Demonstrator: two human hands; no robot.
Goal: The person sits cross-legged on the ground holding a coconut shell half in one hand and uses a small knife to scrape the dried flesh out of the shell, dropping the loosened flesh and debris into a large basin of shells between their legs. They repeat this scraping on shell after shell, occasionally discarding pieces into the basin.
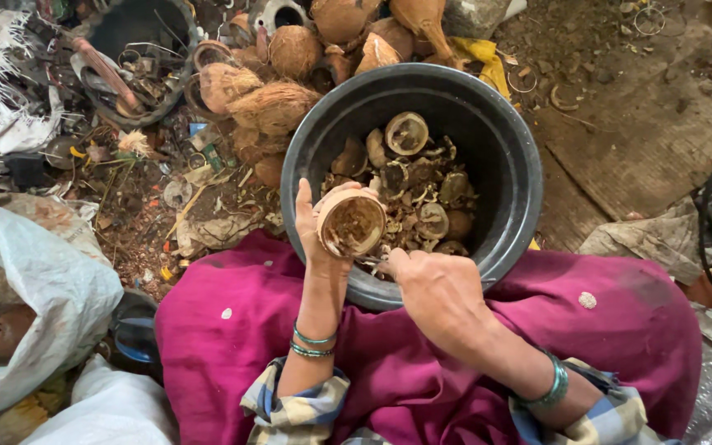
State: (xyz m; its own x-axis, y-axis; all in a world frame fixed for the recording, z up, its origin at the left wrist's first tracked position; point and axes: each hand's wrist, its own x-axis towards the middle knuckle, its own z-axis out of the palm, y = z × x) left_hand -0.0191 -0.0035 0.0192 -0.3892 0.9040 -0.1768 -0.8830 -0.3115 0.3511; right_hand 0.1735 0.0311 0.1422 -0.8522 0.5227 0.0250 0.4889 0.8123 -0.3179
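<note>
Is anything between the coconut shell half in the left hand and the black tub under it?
Nothing visible. The left hand holds the coconut shell half over the near rim of the black tub, with only shell pieces below.

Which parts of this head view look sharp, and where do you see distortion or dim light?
Head view: soft, even light; the left hand, its coconut shell and the black tub are sharp; the right hand is slightly soft; edges bow from the wide lens; corners fall dim.
</note>
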